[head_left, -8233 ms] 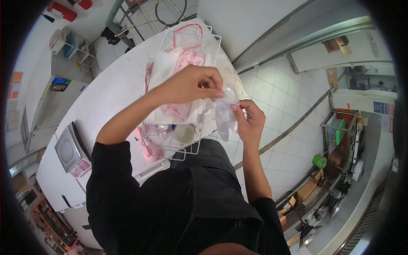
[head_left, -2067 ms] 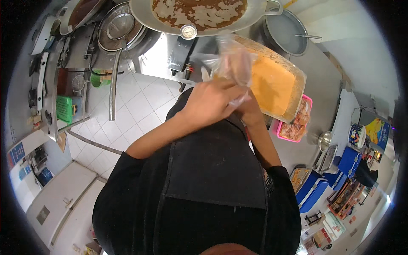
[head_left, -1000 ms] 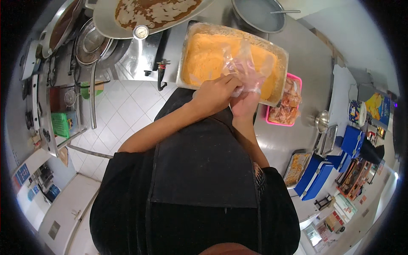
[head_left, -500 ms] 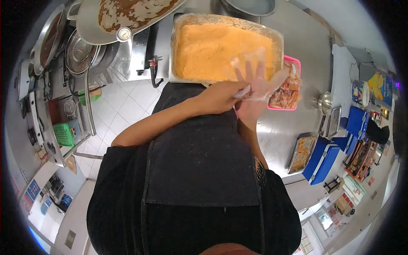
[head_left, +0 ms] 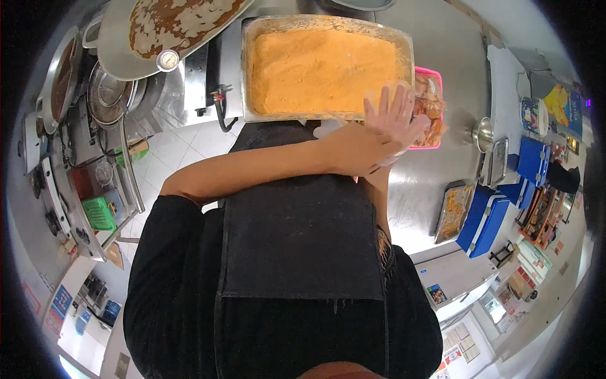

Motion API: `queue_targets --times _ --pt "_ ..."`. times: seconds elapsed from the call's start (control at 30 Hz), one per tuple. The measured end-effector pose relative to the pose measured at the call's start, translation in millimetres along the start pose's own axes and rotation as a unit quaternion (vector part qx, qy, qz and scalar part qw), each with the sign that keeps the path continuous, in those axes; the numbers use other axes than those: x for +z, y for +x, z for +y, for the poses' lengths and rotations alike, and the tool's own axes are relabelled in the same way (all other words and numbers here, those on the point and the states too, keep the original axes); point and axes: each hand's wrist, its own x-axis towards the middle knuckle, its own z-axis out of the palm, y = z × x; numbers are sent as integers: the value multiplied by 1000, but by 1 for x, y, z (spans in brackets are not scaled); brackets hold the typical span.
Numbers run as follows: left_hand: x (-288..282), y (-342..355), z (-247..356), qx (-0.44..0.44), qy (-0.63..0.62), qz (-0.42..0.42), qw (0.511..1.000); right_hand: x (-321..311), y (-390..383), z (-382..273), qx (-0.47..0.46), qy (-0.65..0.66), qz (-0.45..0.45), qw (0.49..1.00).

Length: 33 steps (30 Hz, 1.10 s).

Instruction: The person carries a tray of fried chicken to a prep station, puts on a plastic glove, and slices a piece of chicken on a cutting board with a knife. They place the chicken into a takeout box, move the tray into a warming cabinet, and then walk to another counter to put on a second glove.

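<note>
My right hand point(head_left: 394, 117) is held up over the near right corner of the tray, its fingers spread inside a clear plastic glove point(head_left: 404, 101). Across its wrist lies my left hand point(head_left: 358, 150), closed round the glove's lower part; its fingertips are mostly hidden. A whitish, see-through piece of plastic point(head_left: 326, 129) shows beside the left wrist. Just beyond the hands is a deep metal tray point(head_left: 248, 95) filled with orange-yellow powder point(head_left: 322, 66). Against its right side stands a pink-rimmed container point(head_left: 440, 95) of raw meat pieces point(head_left: 431, 129), partly covered by my right hand.
At the upper left stands a large pan point(head_left: 113, 47) of brown, foamy liquid with a dial thermometer point(head_left: 168, 60) at its rim. Strainers point(head_left: 108, 88) lie further left. Along the right are a metal bowl point(head_left: 483, 134), a tray of crumbs point(head_left: 453, 215) and blue coolers point(head_left: 483, 224).
My left hand has slid right and over the right wrist, where before it pinched the glove near the palm. The whole view has shifted slightly.
</note>
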Motion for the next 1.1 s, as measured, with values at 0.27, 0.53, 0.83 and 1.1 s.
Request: queue_targets --times 0.27,0.53,0.83,1.1 --pt "-1 3 3 52 -39 3 998 1 6 -8 -34 175 39 983" --pt "-42 -20 -19 -32 -27 147 988 51 -12 21 10 -99 106 989" --pt "-32 -21 -21 5 -3 255 967 140 0 -26 -118 -275 -114 947" --pt "-48 -25 -29 30 121 183 975 212 47 -47 -177 -47 -425 886"
